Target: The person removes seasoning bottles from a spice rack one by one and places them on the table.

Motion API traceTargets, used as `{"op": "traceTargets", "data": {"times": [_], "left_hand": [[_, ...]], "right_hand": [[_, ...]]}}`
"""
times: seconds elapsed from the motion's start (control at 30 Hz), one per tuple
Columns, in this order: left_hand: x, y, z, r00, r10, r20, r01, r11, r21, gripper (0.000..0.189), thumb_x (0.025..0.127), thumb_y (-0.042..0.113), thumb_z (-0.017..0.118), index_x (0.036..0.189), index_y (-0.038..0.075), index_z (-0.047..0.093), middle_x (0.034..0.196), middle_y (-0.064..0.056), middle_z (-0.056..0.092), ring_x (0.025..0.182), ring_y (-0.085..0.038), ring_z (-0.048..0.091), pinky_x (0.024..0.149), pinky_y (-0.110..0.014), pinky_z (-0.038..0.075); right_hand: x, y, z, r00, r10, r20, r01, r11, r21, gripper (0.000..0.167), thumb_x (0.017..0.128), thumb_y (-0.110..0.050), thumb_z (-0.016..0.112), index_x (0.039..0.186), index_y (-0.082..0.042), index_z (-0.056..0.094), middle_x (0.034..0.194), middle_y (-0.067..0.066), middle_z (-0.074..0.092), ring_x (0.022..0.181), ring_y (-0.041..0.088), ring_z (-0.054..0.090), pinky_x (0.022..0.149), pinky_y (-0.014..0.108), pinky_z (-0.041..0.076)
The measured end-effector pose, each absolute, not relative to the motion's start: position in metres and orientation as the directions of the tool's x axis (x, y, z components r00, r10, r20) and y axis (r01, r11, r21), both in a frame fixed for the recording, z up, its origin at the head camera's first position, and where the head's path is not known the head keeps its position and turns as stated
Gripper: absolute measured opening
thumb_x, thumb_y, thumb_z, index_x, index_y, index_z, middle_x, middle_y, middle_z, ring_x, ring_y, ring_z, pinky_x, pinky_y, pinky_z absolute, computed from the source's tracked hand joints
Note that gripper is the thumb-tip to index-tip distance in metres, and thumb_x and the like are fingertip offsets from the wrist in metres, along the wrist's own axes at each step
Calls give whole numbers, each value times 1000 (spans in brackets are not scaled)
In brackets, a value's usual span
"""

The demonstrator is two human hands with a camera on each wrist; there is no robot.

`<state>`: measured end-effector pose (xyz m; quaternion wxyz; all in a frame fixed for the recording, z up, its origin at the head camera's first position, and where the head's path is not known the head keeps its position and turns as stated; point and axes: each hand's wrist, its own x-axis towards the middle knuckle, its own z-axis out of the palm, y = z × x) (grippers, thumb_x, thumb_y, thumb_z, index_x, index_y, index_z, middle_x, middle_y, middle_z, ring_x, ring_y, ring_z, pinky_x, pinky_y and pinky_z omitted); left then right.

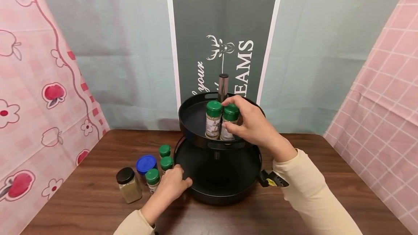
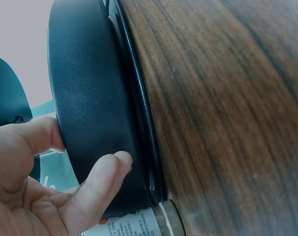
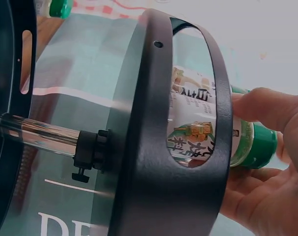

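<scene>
A black two-tier tray stand carries two green-capped spice jars on its upper tray [image 1: 192,128]. My right hand [image 1: 253,120] grips the right spice jar [image 1: 231,113], with the thumb across its front and the index finger behind the cap. Close beside it stands the left spice jar [image 1: 213,120], upright. At the left side of the lower tray [image 1: 209,197], my left hand [image 1: 171,184] holds the rim; in the left wrist view the thumb meets the rim edge and a finger lies by the outer wall. Just past those fingers shows a labelled jar [image 2: 134,225].
Left of the stand are several green-capped jars [image 1: 164,151], a blue-lidded container [image 1: 146,164] and a black-lidded jar [image 1: 129,187] of pale powder. A metal post [image 1: 223,86] rises through the stand. A black strap [image 1: 274,179] shows by the right sleeve. Cloths hang around the table [image 1: 313,198].
</scene>
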<state>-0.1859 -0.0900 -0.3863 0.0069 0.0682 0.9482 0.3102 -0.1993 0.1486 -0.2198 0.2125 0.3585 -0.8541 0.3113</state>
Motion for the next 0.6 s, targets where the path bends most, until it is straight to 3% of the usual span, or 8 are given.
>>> {"op": "traceTargets", "data": {"times": [0.23,0.6], "left_hand": [[-186,-90,-387,-989,138,46,138,795,591,43,74,17,66,104,-12,57,92,-21,61,61,-21,53,53,-36,44],[-183,-90,-387,-988,137,76,155,788,596,39,72,16,66,99,-11,57,85,-21,61,57,-21,52,51,-36,44]], "right_hand": [[-198,151,-221,-703,-464,539,-706,551,-445,49,77,-3,73,118,-9,46,98,9,57,75,16,58,64,31,50],[-199,152,-218,-671,-489,557,-734,540,-411,48,77,-2,74,117,-6,49,94,8,59,73,15,58,60,28,50]]}}
